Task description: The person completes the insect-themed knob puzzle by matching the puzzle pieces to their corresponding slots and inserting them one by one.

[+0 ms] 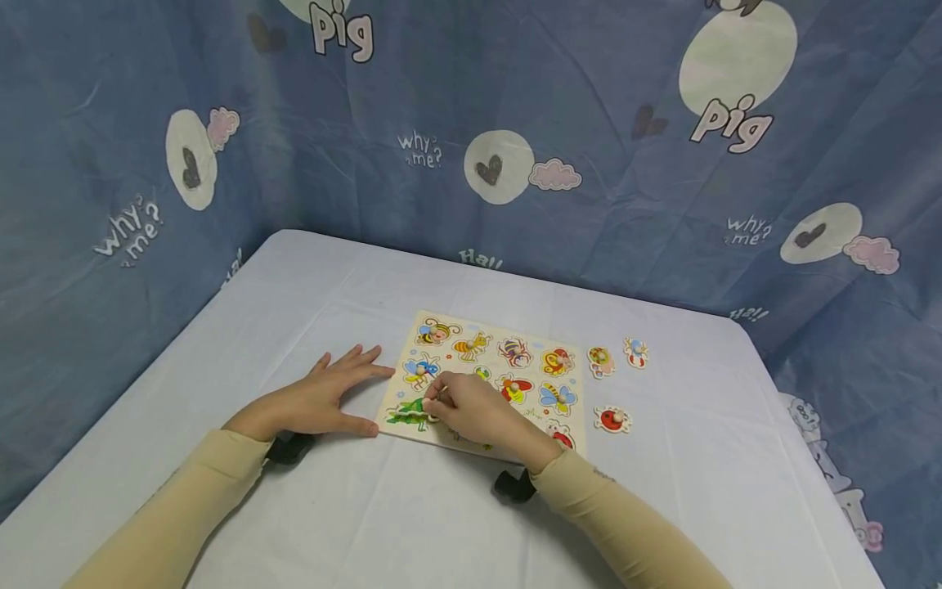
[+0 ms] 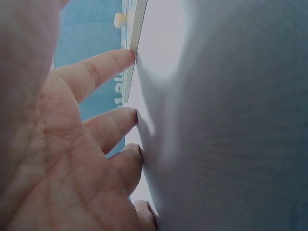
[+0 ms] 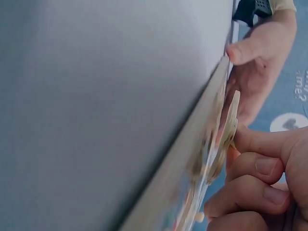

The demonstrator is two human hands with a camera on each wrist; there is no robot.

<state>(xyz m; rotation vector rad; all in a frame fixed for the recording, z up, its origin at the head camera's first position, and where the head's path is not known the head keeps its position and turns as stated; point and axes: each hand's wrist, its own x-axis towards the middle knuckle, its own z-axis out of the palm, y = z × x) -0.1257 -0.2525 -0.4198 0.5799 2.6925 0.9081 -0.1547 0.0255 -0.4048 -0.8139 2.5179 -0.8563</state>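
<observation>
On the table lies a wooden peg puzzle board with insect pieces set across it. My right hand pinches a green grasshopper-like piece between thumb and finger over the board's near left corner. In the right wrist view that piece is tilted, with one end raised off the board. My left hand lies spread on the table, its thumb and index finger touching the board's left edge. The left wrist view shows the index fingertip against the board's side. My right hand hides part of the board's middle and near row.
Right of the board lie three loose pieces: a ladybug, a yellow-and-pink insect and a blue-and-red insect. A white cloth covers the table. Behind it hangs a blue printed curtain.
</observation>
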